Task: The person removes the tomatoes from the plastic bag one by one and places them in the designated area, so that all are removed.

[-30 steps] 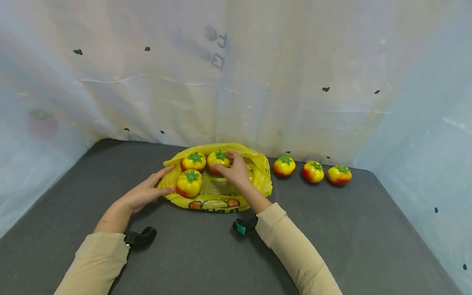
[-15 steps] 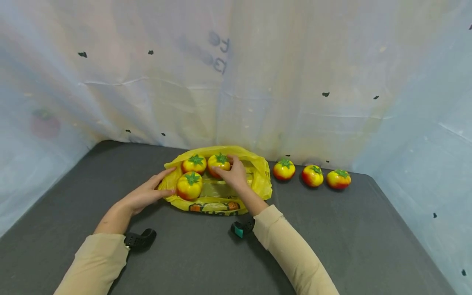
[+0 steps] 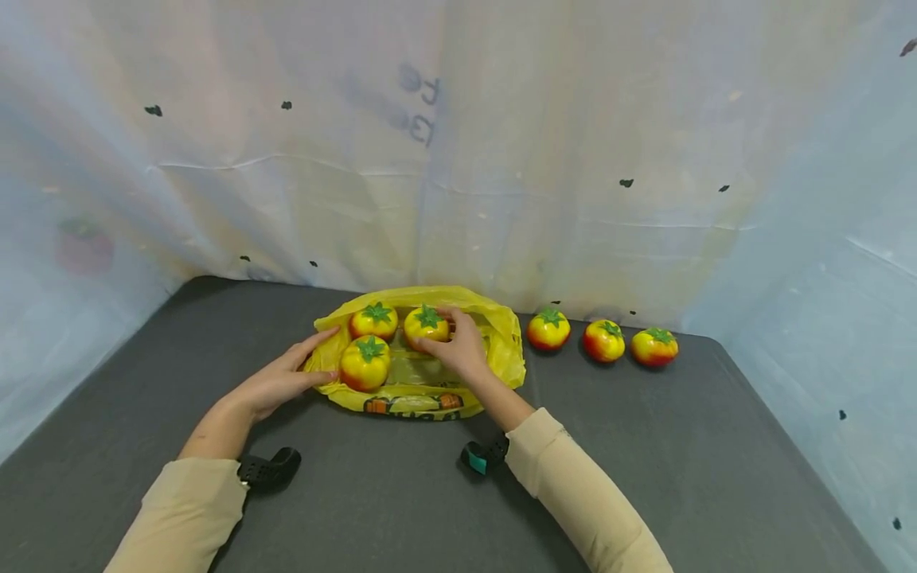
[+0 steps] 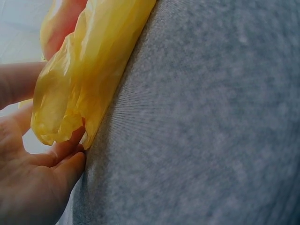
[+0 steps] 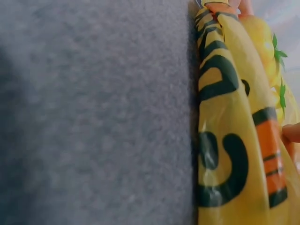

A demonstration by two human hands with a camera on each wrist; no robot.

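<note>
A yellow plastic bag (image 3: 501, 350) lies spread with its mouth up on the dark table. Inside, two yellow-red toy tomatoes sit at its left: a back one (image 3: 373, 321) and a front one (image 3: 365, 363). My right hand (image 3: 466, 348) reaches into the bag and grips a third toy tomato (image 3: 424, 326) between thumb and fingers. My left hand (image 3: 271, 387) holds the bag's left edge, thumb in front and fingers behind. In the left wrist view, the left fingers (image 4: 70, 166) tuck under the bag's rim. Only a fingertip of the right hand shows in the right wrist view.
To the bag's right stand three more toy tomatoes in a row: one near the bag (image 3: 548, 329), a middle one (image 3: 604, 341) and an outer one (image 3: 654, 348). A pale sheet (image 3: 573, 159) hangs behind the table and along both sides.
The head view has tilted a little. The toy tomato in my right hand has shifted slightly right, away from the back-left one. My left hand stays at the bag's edge.
</note>
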